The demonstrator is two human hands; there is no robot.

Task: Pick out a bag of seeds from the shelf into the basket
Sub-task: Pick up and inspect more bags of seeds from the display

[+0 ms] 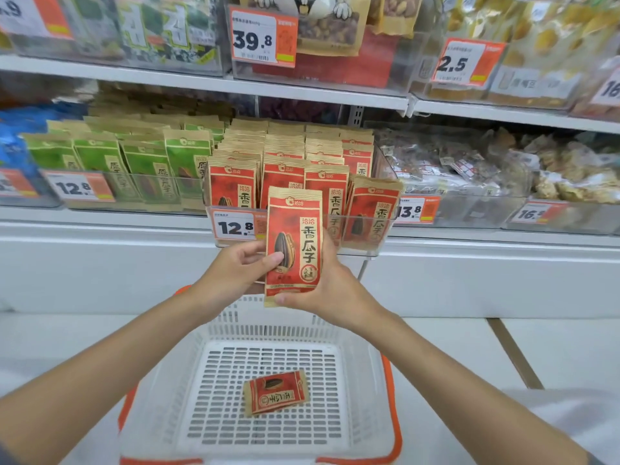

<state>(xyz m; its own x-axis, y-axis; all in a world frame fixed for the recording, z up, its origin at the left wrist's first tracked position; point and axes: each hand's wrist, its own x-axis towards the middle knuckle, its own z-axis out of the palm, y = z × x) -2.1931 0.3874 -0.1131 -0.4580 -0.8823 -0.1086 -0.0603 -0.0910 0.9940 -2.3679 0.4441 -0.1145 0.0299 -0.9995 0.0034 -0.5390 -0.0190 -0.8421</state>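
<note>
A red and tan bag of sunflower seeds (294, 245) is held upright in front of the shelf, above the far end of the basket. My left hand (235, 268) pinches its left edge with thumb and fingers. My right hand (322, 285) grips its lower right side, thumb on the bottom front. Below stands a white slotted basket (360, 374) with an orange rim. A second red seed bag (275, 392) lies flat on its floor. More of the same red bags (231, 182) stand in a clear bin on the shelf behind.
Green seed bags (144, 162) fill the bin to the left, and clear packs of nuts (453, 162) the bins to the right. Price tags (234, 225) hang on the bin fronts. A white shelf edge (100, 229) runs across. An upper shelf holds more snacks.
</note>
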